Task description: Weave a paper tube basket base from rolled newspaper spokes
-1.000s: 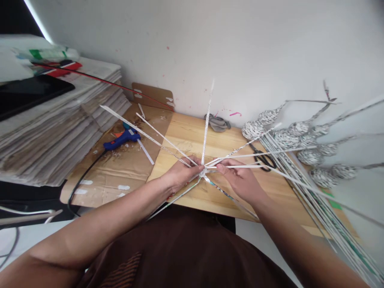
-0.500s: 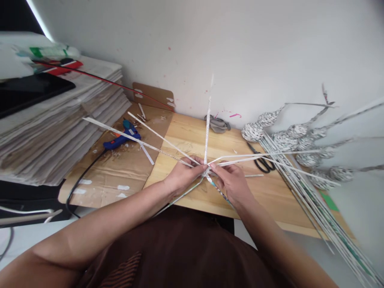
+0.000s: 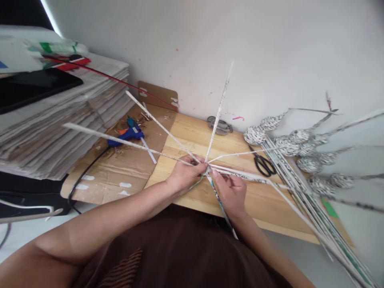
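Observation:
Several rolled newspaper sticks [image 3: 220, 104] cross at a small woven centre and fan out in all directions. My left hand [image 3: 186, 172] is closed around that crossing, its thumb pressed on top and its fingers partly hidden beneath. On the other side, my right hand [image 3: 231, 188] pinches the sticks just right of the centre between thumb and fingers. A printed paper stick [image 3: 246, 176] runs rightward over the right hand, bending farther out. Another stick [image 3: 219, 198] with blue print points down toward my lap.
A blue glue gun [image 3: 127, 136] lies on cardboard [image 3: 105, 180] at left, beside stacked newspapers [image 3: 60, 132]. Black-handled scissors [image 3: 264, 165], loose paper sticks [image 3: 303, 196] and woven paper bulbs [image 3: 255, 135] sit at right. A grey cloth [image 3: 220, 126] lies by the wall.
The woven piece has turned slightly clockwise, its upright stick now leaning right. My right hand has shifted a little downward, and the right-hand sticks have swung lower. Both hands keep hold.

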Motion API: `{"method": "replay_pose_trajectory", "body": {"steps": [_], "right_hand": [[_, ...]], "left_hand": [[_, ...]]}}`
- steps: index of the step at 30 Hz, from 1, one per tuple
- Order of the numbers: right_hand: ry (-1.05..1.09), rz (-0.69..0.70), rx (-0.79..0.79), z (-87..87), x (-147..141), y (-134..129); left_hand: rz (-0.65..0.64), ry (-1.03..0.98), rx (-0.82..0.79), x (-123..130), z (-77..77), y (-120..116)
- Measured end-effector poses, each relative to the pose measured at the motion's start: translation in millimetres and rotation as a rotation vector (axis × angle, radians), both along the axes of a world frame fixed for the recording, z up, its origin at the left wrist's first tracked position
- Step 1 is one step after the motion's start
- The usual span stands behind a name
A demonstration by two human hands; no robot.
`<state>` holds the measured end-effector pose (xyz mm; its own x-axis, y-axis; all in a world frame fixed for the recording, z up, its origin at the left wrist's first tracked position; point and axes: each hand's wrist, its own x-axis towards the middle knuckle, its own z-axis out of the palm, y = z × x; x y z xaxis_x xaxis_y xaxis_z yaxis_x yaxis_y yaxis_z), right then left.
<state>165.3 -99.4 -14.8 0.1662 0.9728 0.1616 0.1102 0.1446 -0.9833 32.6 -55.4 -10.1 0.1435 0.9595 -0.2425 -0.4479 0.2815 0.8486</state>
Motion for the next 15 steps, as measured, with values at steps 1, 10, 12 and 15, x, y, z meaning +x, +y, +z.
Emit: {"method": "replay_pose_trajectory", "body": {"steps": [1, 10, 12, 15], "right_hand": [[0.018, 0.013, -0.023, 1.1, 1, 1], [0.256, -0.01, -0.307, 22.2, 15, 15], [0.082, 0.014, -0.233, 22.2, 17, 11], [-0.347, 0.06, -0.102, 21.1, 19, 5]], "left_hand": [[-0.005, 0.004, -0.005, 0, -1.1, 0], [0.014, 0.039, -0.034, -1, -5.8, 2], [0.007, 0.031, -0.036, -1, -4.8, 2], [-0.019, 0.011, -0.029, -2, -2.1, 3]]}}
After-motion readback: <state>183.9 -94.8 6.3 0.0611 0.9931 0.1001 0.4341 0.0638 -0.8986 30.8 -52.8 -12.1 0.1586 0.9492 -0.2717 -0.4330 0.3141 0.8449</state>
